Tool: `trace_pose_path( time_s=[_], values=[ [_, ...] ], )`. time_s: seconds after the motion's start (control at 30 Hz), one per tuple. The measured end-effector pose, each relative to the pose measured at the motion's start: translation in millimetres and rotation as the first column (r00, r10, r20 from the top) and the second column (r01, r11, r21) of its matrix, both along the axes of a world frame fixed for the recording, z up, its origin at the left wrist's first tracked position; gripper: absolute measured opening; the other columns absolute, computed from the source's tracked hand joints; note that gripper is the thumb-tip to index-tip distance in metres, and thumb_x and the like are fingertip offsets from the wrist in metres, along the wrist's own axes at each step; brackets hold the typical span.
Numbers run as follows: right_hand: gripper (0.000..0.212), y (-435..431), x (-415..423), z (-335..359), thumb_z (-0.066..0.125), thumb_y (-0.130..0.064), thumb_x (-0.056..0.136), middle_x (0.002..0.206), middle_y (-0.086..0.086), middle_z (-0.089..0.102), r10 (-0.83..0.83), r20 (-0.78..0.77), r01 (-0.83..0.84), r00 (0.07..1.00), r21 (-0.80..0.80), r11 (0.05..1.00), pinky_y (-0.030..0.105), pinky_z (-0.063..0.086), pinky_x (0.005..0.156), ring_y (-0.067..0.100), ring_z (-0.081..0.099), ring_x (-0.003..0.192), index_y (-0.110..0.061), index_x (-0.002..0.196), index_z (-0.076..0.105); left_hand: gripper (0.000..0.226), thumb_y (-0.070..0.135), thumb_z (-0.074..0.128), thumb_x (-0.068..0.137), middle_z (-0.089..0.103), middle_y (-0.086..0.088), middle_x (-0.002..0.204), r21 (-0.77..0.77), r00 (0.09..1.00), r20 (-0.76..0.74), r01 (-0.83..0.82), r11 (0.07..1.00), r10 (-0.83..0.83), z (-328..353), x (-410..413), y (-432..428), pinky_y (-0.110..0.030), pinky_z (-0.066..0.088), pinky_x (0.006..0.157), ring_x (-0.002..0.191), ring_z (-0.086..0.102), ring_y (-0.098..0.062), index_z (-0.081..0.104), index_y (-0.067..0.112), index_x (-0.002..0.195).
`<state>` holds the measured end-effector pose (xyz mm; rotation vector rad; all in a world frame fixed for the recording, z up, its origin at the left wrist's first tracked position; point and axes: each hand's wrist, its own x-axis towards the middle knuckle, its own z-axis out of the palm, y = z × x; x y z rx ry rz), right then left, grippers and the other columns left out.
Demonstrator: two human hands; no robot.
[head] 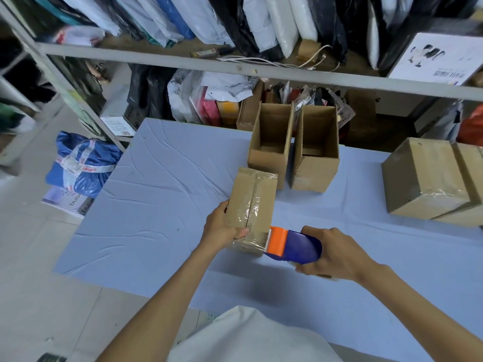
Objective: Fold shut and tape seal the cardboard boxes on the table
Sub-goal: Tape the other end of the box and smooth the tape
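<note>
Head: left hand (222,226) grips box (252,202); right hand (337,253) grips dispenser (295,244).

2 open boxes (313,173) ahead obstruct; table (156,199) free leftward.

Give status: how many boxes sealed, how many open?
Done: two taped brown cardboard boxes on the right. In hand: the left hand holds a closed brown box with clear tape along its top seam, while the right hand grips the blue-and-orange tape dispenser at its near end. Left: two open brown cardboard boxes at the back, flaps up, untaped.
</note>
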<state>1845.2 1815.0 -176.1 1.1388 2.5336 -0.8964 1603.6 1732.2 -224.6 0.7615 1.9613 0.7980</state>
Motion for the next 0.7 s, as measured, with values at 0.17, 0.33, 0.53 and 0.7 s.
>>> trace_pose_path(
  time_s=[0.17,0.33,0.53,0.7],
  values=[
    [0.046,13.2,20.9,1.2,0.079,-0.053,0.060,0.076,-0.018,0.063,0.005,0.108,-0.011,0.994,0.053,0.999,0.014,0.038,0.054,0.002,0.057,0.065,-0.033,0.092,0.052,0.080,0.009,0.087,0.063,0.058,0.007,0.108,0.004,1.000,-0.011,-0.026,1.000,0.026,2.8,0.9,2.9,-0.034,0.050,0.094,0.100,0.057,-0.017,0.051,0.018,0.133],
    [0.054,15.0,17.5,-9.0,0.073,-0.064,0.060,0.087,-0.014,0.064,0.052,0.191,-0.074,0.980,0.110,0.991,0.022,0.049,0.067,0.008,0.059,0.078,-0.032,0.098,0.053,0.080,0.023,0.083,0.054,0.065,-0.002,0.117,0.021,0.996,-0.092,0.011,1.000,-0.009,-1.3,13.2,9.4,-0.045,0.049,0.095,0.107,0.061,-0.027,0.054,0.022,0.128],
    [0.047,7.9,-35.6,-13.3,0.074,-0.049,0.058,0.082,-0.002,0.057,0.047,0.293,-0.114,0.955,0.215,0.970,0.027,0.039,0.059,0.021,0.055,0.073,-0.022,0.090,0.054,0.077,0.009,0.086,0.066,0.059,0.005,0.111,0.012,0.998,-0.055,-0.013,1.000,0.014,-0.5,6.6,6.7,-0.041,0.049,0.097,0.102,0.057,-0.019,0.049,0.017,0.134],
    [0.049,1.9,-46.1,-10.1,0.077,-0.044,0.057,0.082,-0.001,0.055,-0.020,0.318,-0.060,0.948,0.240,0.969,0.027,0.043,0.061,0.021,0.055,0.072,-0.019,0.093,0.053,0.075,0.006,0.084,0.070,0.055,0.006,0.108,0.027,1.000,-0.022,-0.005,1.000,0.006,-2.7,2.6,5.7,-0.028,0.048,0.088,0.097,0.054,-0.015,0.048,0.017,0.135]
  ],
)
